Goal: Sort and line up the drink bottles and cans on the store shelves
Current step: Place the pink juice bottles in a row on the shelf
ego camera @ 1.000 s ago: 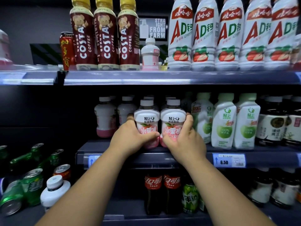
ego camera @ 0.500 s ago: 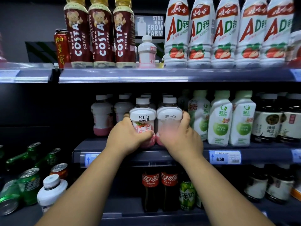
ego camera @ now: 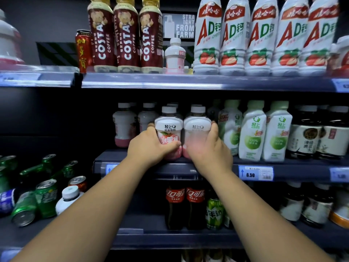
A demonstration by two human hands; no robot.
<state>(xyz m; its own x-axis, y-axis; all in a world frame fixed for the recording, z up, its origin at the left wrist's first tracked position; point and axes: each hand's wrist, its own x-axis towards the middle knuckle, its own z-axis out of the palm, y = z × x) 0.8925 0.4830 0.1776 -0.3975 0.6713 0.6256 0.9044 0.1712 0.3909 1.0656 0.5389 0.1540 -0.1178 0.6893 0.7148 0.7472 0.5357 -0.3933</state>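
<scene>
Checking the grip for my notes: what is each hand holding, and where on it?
The left hand grips the left pink bottle round its lower body; the right hand grips the right pink bottle likewise.

Dark shelving is spread across the frame, the upper shelf [ego camera: 188, 83] and middle shelf [ego camera: 306, 170] edged with glossy rails. A grey wall [ego camera: 47, 21] is seen at upper left, a "STRAIGHT FROM FARM" sign [ego camera: 184, 25] at top centre.

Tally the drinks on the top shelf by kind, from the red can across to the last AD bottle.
Red can: 1
Costa Coffee bottles: 3
Small pink-and-white bottle: 1
AD bottles: 5
Total: 10
</scene>
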